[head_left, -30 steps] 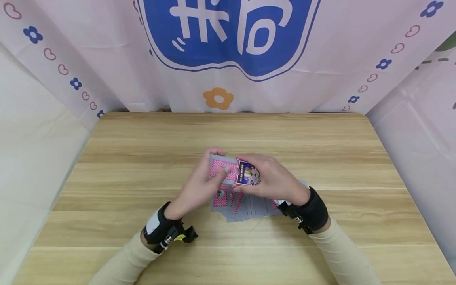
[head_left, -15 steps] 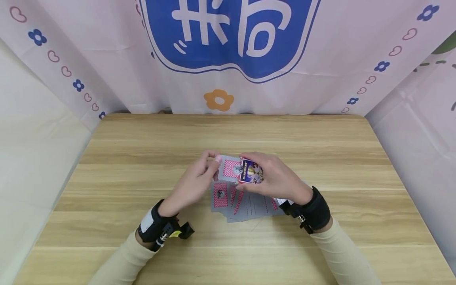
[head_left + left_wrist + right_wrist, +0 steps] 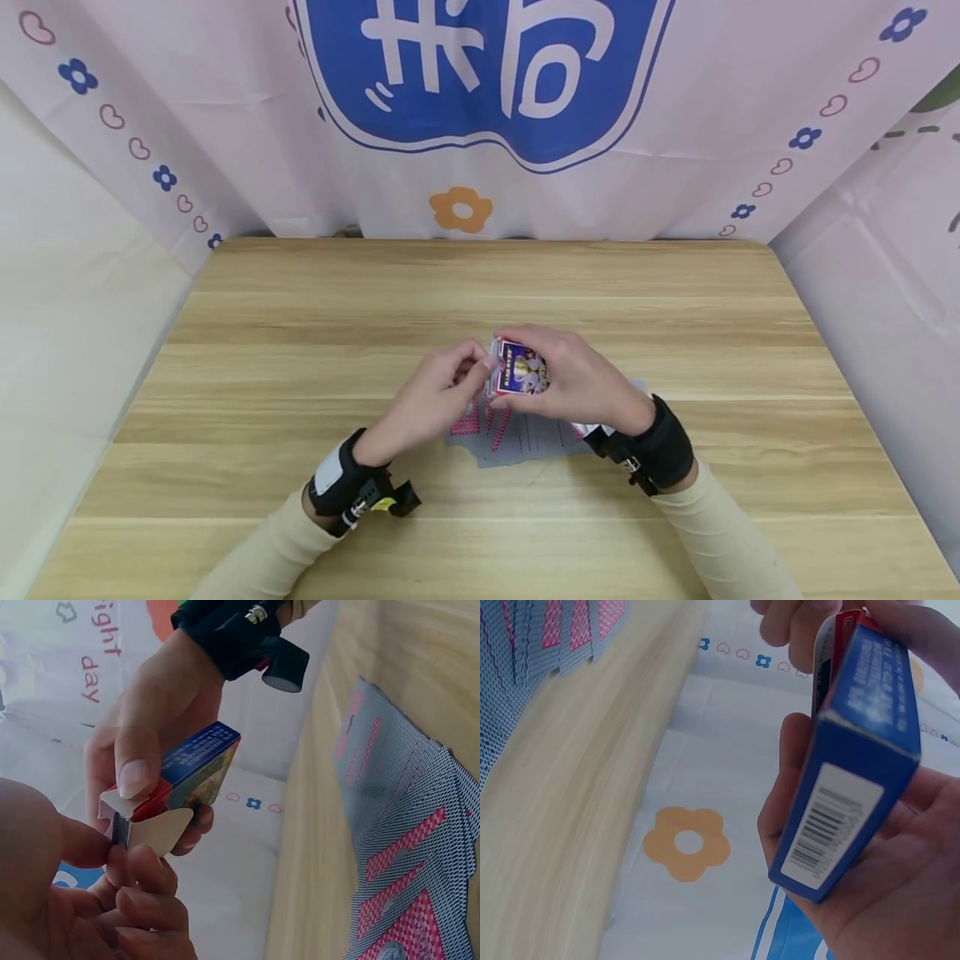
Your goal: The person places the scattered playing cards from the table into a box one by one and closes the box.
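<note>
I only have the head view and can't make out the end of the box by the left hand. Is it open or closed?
Observer: Open. The left wrist view shows a pale flap sticking out from the box, next to the left hand.
Operator: What about its other end?
Observer: Closed; the right wrist view shows a barcode there.
Operator: And the narrow sides, any colours?
Observer: The left wrist view shows one of them mostly blue, turning red near the flap.
</note>
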Tool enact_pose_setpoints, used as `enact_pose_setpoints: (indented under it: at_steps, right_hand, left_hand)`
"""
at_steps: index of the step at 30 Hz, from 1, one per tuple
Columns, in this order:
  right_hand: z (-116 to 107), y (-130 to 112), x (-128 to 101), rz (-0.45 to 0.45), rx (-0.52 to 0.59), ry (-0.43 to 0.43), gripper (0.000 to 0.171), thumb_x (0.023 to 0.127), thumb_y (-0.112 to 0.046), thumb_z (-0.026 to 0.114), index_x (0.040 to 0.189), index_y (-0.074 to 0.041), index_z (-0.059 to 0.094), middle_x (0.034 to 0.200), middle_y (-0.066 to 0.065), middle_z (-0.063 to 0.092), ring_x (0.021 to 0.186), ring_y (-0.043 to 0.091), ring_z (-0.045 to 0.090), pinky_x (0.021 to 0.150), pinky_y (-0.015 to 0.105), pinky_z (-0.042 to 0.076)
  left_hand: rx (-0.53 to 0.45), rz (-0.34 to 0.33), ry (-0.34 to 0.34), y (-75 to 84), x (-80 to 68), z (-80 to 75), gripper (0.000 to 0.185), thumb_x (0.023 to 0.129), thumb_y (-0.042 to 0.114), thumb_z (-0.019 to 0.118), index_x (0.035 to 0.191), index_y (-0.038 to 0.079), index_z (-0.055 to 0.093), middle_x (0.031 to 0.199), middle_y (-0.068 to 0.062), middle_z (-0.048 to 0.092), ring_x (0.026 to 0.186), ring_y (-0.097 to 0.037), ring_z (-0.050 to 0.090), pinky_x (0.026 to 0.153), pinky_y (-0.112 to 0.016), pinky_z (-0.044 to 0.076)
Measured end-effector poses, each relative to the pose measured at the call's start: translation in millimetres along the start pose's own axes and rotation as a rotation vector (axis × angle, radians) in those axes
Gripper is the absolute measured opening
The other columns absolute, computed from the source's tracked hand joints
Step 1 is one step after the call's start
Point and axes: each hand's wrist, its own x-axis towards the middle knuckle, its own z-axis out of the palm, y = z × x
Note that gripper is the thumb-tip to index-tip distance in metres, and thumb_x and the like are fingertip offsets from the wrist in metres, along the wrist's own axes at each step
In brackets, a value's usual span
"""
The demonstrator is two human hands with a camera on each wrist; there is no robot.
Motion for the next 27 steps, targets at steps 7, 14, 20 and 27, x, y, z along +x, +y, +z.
enact_pose_setpoints:
  at_steps: [7, 14, 20, 27]
  right_hand:
    - [0, -3, 0, 0.000, 0.000, 0.000, 0.073, 0.083, -0.035, 0.091, 0.142, -0.006, 0.060, 0.125, 0.009, 0.072, 0.095, 0.011, 0.068, 0.078, 0.023, 0.059]
    - [-3, -1, 1, 0.026, 0.005, 0.008, 0.075, 0.081, -0.033, 0.093, 0.142, -0.003, 0.060, 0.121, 0.008, 0.072, 0.091, 0.010, 0.066, 0.077, 0.024, 0.059]
    - [-6, -1, -1, 0.061, 0.008, -0.007, 0.077, 0.082, -0.032, 0.092, 0.145, -0.004, 0.058, 0.125, 0.008, 0.071, 0.091, 0.011, 0.065, 0.078, 0.025, 0.058]
    - [-7, -3, -2, 0.095, 0.028, -0.030, 0.079, 0.081, -0.031, 0.092, 0.147, -0.006, 0.056, 0.126, 0.009, 0.070, 0.089, 0.011, 0.065, 0.076, 0.024, 0.058]
  left_hand:
    - [0.007, -0.011, 0.003, -1.2, 0.0, 3.2, 0.023, 0.112, 0.026, 0.051, 0.098, 0.012, 0.061, 0.079, -0.015, 0.061, 0.060, -0.010, 0.048, 0.053, -0.022, 0.038]
    - [0.057, -0.032, 0.057, -8.1, 7.0, -2.7, 0.035, 0.116, 0.031, 0.038, 0.100, 0.008, 0.059, 0.080, -0.007, 0.059, 0.062, -0.014, 0.047, 0.055, -0.025, 0.038]
    - [0.528, -0.072, -0.039, -25.7, 11.9, -7.9, 0.025, 0.106, 0.025, 0.063, 0.120, 0.004, 0.065, 0.099, -0.009, 0.064, 0.084, -0.020, 0.057, 0.070, -0.032, 0.050]
    - [0.677, -0.201, -0.257, -37.3, 11.3, -6.4, 0.075, 0.082, 0.042, 0.091, 0.139, 0.007, 0.057, 0.127, -0.016, 0.056, 0.110, -0.030, 0.052, 0.087, -0.043, 0.055]
